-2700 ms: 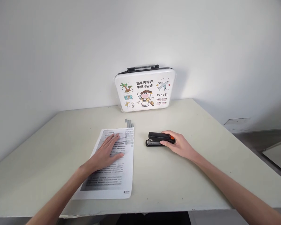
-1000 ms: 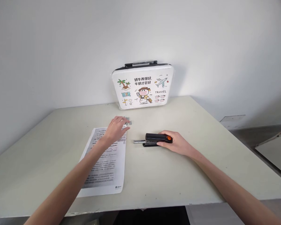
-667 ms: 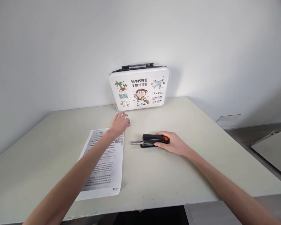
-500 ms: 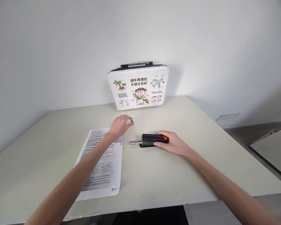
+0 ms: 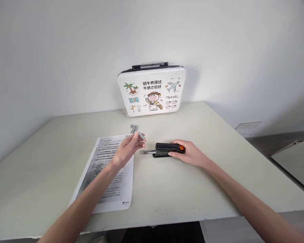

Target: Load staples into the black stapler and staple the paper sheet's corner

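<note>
Between thumb and fingers, my left hand (image 5: pixel 128 147) pinches a small grey strip of staples (image 5: pixel 141 136), held above the top right corner of the printed paper (image 5: pixel 111 195). More grey staple strips (image 5: pixel 134 128) lie on the table just beyond that hand. A black stapler (image 5: pixel 166 147) with an orange patch near its rear lies on its base, and my right hand (image 5: pixel 188 152) is wrapped round its rear end. Out of the stapler's front, toward my left hand, sticks its metal staple tray (image 5: pixel 148 152).
A white cartoon-printed case (image 5: pixel 152 91) with a black handle stands at the back of the pale table (image 5: pixel 182 189), close to the wall (image 5: pixel 86 50). A wall plate (image 5: pixel 248 125) is low on the right.
My left hand has drawn back toward me and turned, bringing the held staple strip nearer the stapler. Loose strips behind it now show. My right hand keeps its hold on the stapler.
</note>
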Demonstrator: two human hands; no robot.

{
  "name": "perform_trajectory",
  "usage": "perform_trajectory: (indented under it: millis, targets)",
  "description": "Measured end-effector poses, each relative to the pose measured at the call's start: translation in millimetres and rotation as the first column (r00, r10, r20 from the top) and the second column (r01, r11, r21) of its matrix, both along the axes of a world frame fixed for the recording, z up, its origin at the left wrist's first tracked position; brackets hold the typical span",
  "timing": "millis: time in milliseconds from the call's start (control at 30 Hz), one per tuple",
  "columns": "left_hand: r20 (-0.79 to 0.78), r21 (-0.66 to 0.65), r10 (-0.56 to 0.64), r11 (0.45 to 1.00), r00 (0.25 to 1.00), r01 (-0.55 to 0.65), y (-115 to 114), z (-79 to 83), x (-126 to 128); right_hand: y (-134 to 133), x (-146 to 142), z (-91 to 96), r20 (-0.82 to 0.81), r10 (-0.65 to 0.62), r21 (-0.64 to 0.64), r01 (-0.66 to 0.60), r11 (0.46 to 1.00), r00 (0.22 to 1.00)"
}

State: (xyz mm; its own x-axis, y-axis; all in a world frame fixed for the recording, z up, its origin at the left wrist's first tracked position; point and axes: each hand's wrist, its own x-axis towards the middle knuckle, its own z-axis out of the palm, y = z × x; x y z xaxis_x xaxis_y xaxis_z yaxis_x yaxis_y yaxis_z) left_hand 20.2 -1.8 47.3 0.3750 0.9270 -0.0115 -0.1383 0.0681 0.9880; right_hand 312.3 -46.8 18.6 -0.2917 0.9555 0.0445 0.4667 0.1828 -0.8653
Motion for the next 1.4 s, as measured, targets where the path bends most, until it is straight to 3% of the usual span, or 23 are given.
perform_trajectory:
  millis: [167, 333, 533, 633, 700, 800, 867, 967, 1100, 1233, 1400]
  targets:
    - [0.002, -0.023, -0.002, 1.0, 1.0, 0.002, -8.8, 1.7, 1.2, 0.3, 0.4, -0.5, -0.006, 0.005, 0.014, -0.005, 1.0, 1.0]
    - [0.086, -0.124, 0.026, 0.992, 0.996, -0.015, -9.8, 0.1, -3.6, 0.9, 1.2, -1.1, 0.001, 0.005, 0.017, -0.005, 1.0, 1.0]
    - [0.004, -0.209, 0.063, 0.976, 0.998, -0.061, -11.7, -5.6, -8.3, -0.1, 1.3, -0.6, -0.001, 0.01, 0.008, -0.01, 1.0, 1.0]
    - [-0.034, -0.156, 0.088, 0.984, 0.996, -0.092, -12.5, -6.2, -10.3, -0.5, 1.3, -0.4, 0.004, 0.011, -0.001, -0.011, 1.0, 1.0]
    - [-0.19, -0.03, 0.084, 0.995, 0.978, -0.091, -12.2, -2.7, -14.2, -0.4, 1.4, -0.9, 0.008, 0.007, 0.0, -0.007, 1.0, 1.0]
    - [-0.537, 0.154, -0.004, 0.983, 0.844, 0.103, -11.1, 8.6, -25.9, -0.2, 1.9, -2.0, 0.02, -0.002, 0.006, 0.002, 1.0, 1.0]
    - [-0.685, 0.155, -0.115, 0.942, 0.72, 0.297, -11.0, 16.8, -35.8, 0.0, 2.1, -2.3, 0.029, -0.006, 0.01, 0.005, 1.0, 1.0]
    - [-0.788, 0.099, -0.225, 0.872, 0.573, 0.479, -12.6, 23.6, -47.8, 0.5, 2.4, -2.5, 0.039, -0.005, 0.013, 0.005, 1.0, 0.999]
    - [-0.839, 0.112, -0.238, 0.806, 0.49, 0.582, -16.0, 21.3, -52.4, 1.6, 3.3, -4.9, 0.035, -0.007, 0.014, 0.007, 1.0, 0.999]
    - [-0.818, 0.161, -0.232, 0.787, 0.526, 0.596, -18.6, 21.2, -49.9, 2.1, 4.1, -8.6, 0.018, -0.009, 0.01, 0.009, 1.0, 1.0]
    - [-0.633, 0.132, -0.301, 0.866, 0.713, 0.482, -22.8, 29.0, -44.1, 1.6, 3.7, -7.8, 0.026, -0.019, 0.012, 0.019, 1.0, 0.999]
